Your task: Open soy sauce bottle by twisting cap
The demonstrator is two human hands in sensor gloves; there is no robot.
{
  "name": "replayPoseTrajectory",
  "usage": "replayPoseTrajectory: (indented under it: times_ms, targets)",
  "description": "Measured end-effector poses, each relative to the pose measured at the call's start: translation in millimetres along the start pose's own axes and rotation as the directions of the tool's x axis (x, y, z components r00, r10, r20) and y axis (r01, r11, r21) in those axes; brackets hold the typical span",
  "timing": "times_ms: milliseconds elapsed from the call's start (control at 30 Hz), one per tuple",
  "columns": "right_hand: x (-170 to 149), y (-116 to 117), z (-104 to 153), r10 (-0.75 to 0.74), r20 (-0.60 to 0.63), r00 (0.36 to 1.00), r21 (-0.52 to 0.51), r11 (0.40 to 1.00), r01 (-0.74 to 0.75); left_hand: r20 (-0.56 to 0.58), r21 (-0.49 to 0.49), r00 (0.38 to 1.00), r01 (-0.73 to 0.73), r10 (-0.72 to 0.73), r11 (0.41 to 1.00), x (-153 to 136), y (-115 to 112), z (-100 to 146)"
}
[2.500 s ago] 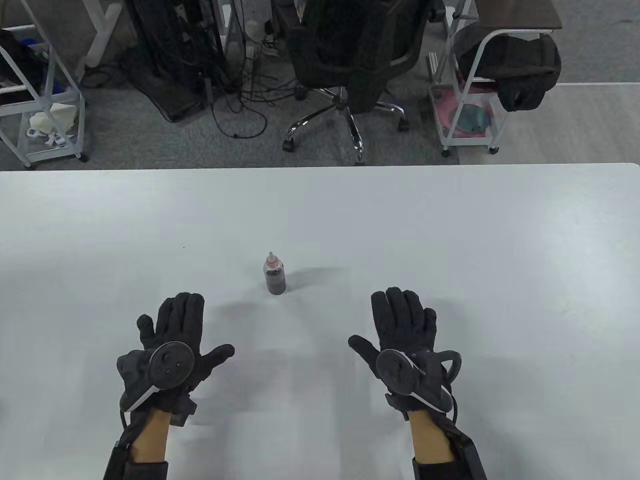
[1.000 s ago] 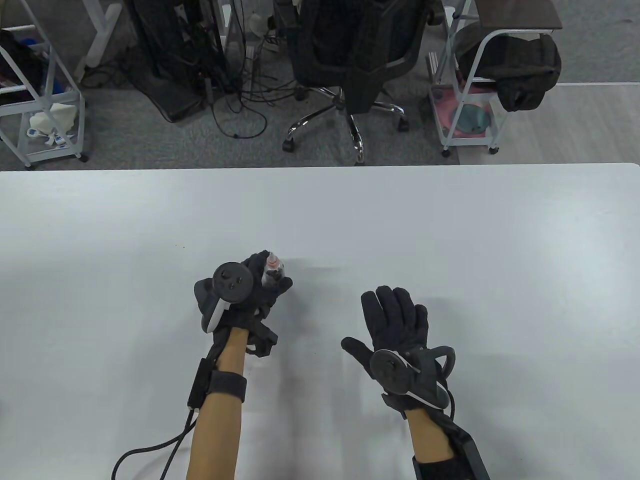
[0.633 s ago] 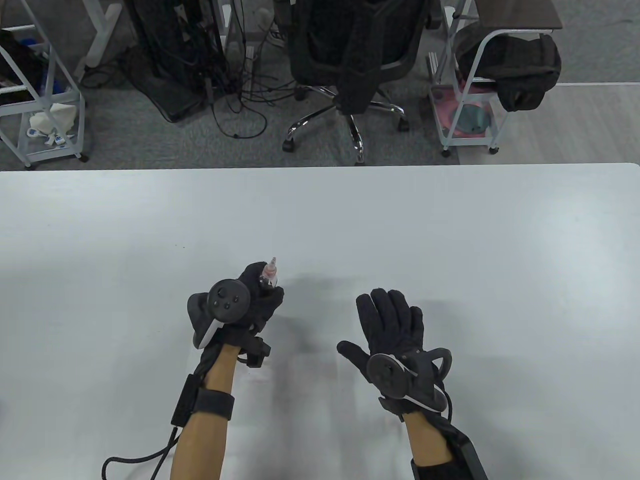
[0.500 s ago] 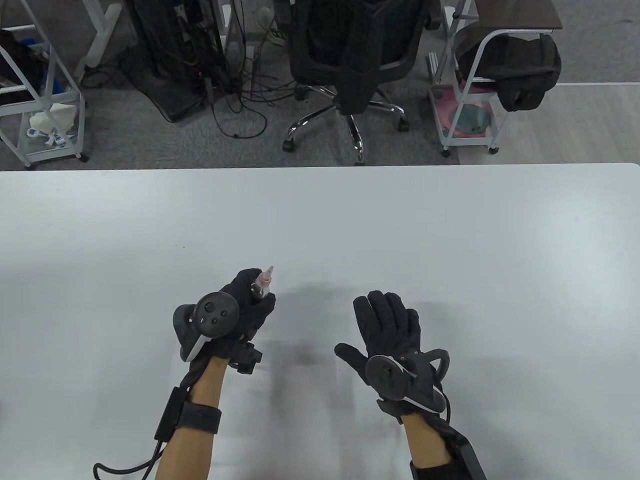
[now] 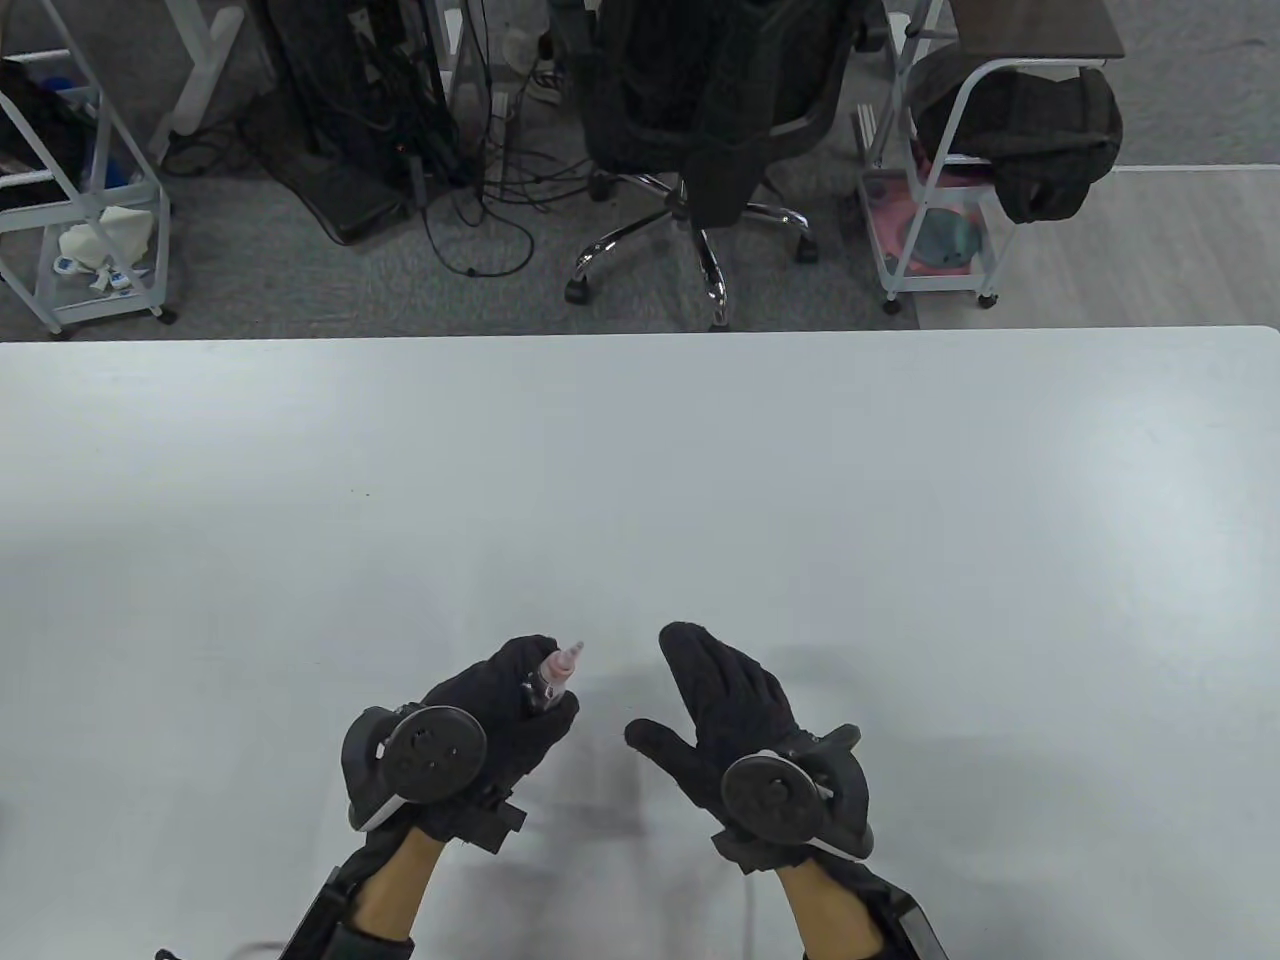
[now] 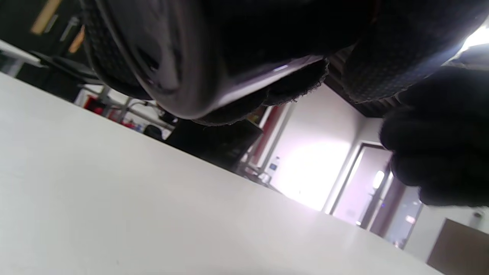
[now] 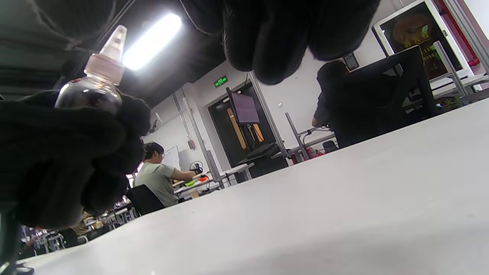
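Your left hand (image 5: 500,715), in a fuzzy black knit glove, is wrapped around the small clear plastic soy sauce bottle (image 5: 553,680), dark liquid inside, at about 6 o'clock on the smooth matte white counter (image 5: 700,480). Only the bottle's shoulder and its translucent pinkish ribbed conical cap (image 5: 565,658) poke out above your curled fingers; the cap tip tilts toward 1 o'clock. The right wrist view shows the same: rounded glassy shoulder (image 7: 88,95), tapered nozzle cap (image 7: 107,53), woolly fingers (image 7: 72,152) closed round the body. In the left wrist view, the bottle's smooth glossy base (image 6: 168,72) sits above the counter (image 6: 114,214), apparently off it.

Your right hand (image 5: 725,720), same black knit glove, is open and holds nothing: fingers together and stretched toward 11 o'clock, thumb spread out toward the bottle, just beside the cap but apart from it. Round flat dark tracker discs sit on the back of each hand (image 5: 435,752) (image 5: 772,790).
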State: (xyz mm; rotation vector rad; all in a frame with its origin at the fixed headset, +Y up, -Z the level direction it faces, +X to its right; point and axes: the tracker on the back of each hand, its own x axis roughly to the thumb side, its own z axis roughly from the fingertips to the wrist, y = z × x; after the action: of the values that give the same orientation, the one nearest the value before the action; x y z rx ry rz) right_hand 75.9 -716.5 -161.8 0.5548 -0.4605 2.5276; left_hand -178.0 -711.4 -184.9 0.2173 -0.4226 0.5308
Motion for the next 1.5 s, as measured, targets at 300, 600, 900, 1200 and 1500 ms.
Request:
replayPoseTrajectory:
  times_ms: [300,600,900,1200,1500]
  targets:
    - [12,2,2,-0.123,0.042,0.992,-0.018,0.992,0.124,0.151,-0.026,0.981,0.125,-0.12,0.992,39,-22,12]
    - [12,-2,-4,-0.182,0.162,0.97,0.212,0.966,0.145,0.185,-0.111,0.975,0.143,-0.121,0.983,32,-30,15]
    - [16,-7,0,-0.105,0.169,0.98,0.18,0.981,0.074,0.173,-0.12,0.982,0.105,-0.083,0.987,28,-33,13]
    - [20,-5,-1,-0.06,0.129,0.99,0.066,0.996,0.052,0.18,-0.115,0.98,0.107,-0.085,0.988,29,-33,14]
    - [25,-5,2,-0.107,0.19,0.976,0.135,0.988,0.082,0.154,-0.136,0.988,0.047,-0.026,0.99,23,-31,12]
